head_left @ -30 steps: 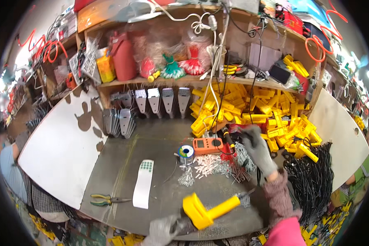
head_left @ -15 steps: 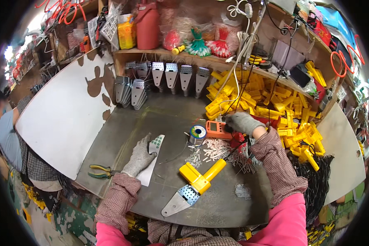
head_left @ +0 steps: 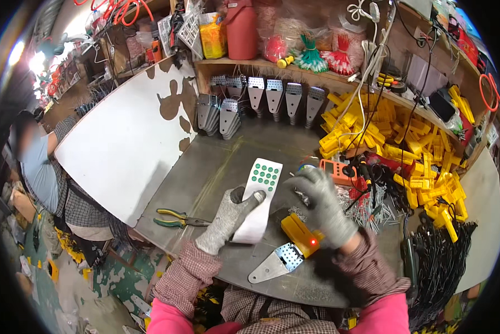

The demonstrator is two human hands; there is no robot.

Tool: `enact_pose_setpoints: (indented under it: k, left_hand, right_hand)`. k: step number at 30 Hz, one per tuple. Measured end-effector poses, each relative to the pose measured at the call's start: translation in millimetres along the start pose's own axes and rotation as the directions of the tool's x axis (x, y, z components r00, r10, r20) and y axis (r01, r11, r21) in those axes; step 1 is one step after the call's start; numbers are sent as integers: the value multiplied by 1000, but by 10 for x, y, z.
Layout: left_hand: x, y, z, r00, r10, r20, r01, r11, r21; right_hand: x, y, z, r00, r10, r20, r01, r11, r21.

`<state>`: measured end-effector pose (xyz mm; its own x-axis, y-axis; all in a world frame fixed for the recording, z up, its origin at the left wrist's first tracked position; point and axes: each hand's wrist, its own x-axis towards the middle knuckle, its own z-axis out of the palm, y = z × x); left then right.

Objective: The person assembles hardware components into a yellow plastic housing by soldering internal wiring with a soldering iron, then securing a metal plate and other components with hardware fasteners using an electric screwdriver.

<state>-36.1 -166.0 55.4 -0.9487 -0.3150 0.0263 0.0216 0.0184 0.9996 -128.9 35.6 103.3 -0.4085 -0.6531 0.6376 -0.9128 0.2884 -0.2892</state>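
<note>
My gloved left hand [head_left: 230,214] pinches a white sticker sheet [head_left: 254,222] with rows of green dots near its top, its thumb on the front. To the right, my gloved right hand [head_left: 321,203] hovers with its fingers loosely bent toward the sheet, apart from it; I see nothing held in them. Below it on the table lies a yellow plastic housing [head_left: 297,229] with a lit red spot, joined to a grey perforated metal plate [head_left: 278,263]. My right hand hides part of the housing and most of a solder spool [head_left: 307,166].
Pliers [head_left: 177,219] lie left of the sheet. An orange multimeter [head_left: 337,172] stands behind my right hand, near many small loose parts [head_left: 372,209]. Yellow housings [head_left: 422,167] pile up at the right, black cables [head_left: 442,256] below them. Metal plates [head_left: 273,97] line the back.
My left hand has lifted the sticker sheet off the table. My right hand has come away from the multimeter, nearer the sheet and over the housing. A red light shows on the housing.
</note>
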Motion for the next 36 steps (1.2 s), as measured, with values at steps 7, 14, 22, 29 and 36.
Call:
enact_pose_setpoints:
  k: [7, 14, 22, 29, 36]
  left_hand:
    - [-181, -156, 95, 997, 73, 15, -72, 996, -60]
    - [-141, -214, 53, 836, 526, 154, -469, 540, 699]
    - [-15, -108, -68, 923, 366, 118, -372, 773, 513]
    - [24, -541, -447, 884, 468, 25, -203, 335, 920]
    - [-1288, -599, -187, 860, 294, 417, -509, 437, 741]
  right_hand:
    - [-110, -285, 363, 980, 130, -150, -113, 987, 116]
    - [-161, -261, 419, 987, 113, -111, -112, 994, 19]
    - [-149, -73, 555, 944, 328, 20, -313, 878, 363]
    - [-667, 508, 458, 901, 428, 68, -433, 887, 158]
    - [-726, 484, 359, 885, 386, 258, -409, 912, 37]
